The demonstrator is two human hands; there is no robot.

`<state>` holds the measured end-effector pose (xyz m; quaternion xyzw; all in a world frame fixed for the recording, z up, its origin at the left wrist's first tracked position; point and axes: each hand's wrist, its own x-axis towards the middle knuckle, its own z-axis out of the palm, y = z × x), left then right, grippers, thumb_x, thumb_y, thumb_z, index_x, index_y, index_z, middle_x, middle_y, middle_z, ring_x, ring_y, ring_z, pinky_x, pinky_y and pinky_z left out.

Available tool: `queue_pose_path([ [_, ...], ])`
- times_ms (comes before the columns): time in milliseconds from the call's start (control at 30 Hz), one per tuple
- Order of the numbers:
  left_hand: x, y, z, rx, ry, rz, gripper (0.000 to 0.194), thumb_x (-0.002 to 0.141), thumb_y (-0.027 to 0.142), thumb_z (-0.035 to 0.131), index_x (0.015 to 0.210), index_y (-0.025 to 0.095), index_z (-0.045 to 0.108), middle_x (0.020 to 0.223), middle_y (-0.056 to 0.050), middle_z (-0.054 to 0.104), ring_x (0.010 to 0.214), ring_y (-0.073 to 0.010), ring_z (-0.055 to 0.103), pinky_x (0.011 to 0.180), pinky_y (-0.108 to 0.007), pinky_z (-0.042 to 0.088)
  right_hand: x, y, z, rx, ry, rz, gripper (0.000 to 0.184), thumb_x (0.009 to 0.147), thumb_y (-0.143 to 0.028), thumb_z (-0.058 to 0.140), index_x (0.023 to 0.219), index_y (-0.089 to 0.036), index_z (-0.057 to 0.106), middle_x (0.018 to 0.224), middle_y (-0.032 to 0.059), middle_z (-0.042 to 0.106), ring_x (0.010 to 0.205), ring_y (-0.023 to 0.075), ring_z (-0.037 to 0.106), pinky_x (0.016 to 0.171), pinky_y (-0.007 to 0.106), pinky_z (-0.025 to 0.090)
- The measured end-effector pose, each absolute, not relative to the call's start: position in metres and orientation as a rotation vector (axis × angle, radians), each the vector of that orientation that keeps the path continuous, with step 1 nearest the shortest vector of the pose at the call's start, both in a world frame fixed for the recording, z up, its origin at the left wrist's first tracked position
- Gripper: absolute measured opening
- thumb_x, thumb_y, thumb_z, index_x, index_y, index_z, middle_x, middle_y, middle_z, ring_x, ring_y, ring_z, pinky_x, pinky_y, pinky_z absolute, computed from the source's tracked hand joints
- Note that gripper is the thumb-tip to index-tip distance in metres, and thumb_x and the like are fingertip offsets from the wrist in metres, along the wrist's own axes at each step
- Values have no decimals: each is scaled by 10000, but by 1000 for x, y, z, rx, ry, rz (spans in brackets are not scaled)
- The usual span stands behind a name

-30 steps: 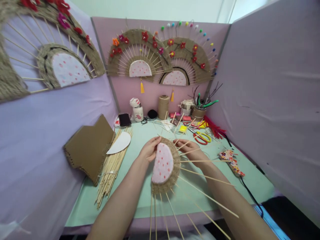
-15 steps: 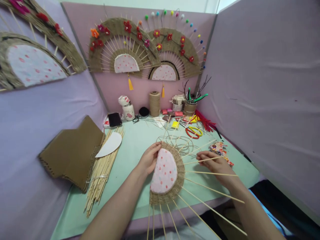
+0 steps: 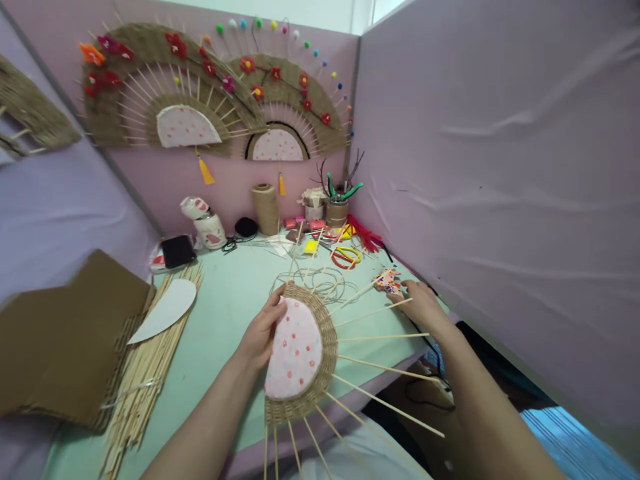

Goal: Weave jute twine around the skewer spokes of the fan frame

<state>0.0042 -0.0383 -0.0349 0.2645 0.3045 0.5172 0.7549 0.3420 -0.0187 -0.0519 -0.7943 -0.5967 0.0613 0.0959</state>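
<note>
Over the near side of the pale green bench, a half-round woven piece with a pink, red-spotted face and tan fibre rim is held tilted, its straight side toward the left hand. The left hand grips the upper part of this straight side, thumb on the front. The piece lies immediately to the right of this hand and touches it; thin pale wooden sticks fan from the curved rim, rightward and downward. The right hand, well apart from the spotted face, has bent fingers at the near end of a floral-patterned tool; whether they close on it cannot be told. One stick tip overlaps the right fingers in the view.

Beyond the piece are loose loops of thin cord, with scissors with red and yellow handles farther back. Left of the left hand, a white paper half-disc rests on a tied bundle of pale sticks, beside brown corrugated cardboard. A tan twine spool stands near the pink back panel.
</note>
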Motion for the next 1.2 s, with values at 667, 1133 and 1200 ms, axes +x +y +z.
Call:
queue_pose_path([
  [667, -24, -38, -17, 673, 763, 1290, 802, 609, 150, 775, 1316, 253, 411, 831, -5, 679, 647, -145, 650, 641, -280, 534, 363, -48, -5, -1888, -1333, 635, 386, 759, -577, 514, 887, -219, 581, 719, 110, 617, 551, 245, 577, 542, 383, 401],
  [1133, 2, -76, 3, 879, 802, 1313, 710, 672, 217, 747, 1306, 273, 432, 1033, -47, 636, 873, -180, 625, 791, -320, 502, 232, -103, 38, -1228, -1465, 1290, 440, 773, -585, 579, 649, -178, 467, 599, -22, 406, 485, 72, 313, 410, 220, 261],
  [1200, 6, -83, 6, 888, 806, 1331, 695, 678, 223, 745, 1302, 282, 445, 1058, -52, 641, 909, -192, 623, 813, -329, 495, 214, -103, 38, -1230, -1485, 1300, 468, 760, -620, 568, 652, -179, 455, 582, -30, 397, 480, 70, 310, 415, 221, 263],
])
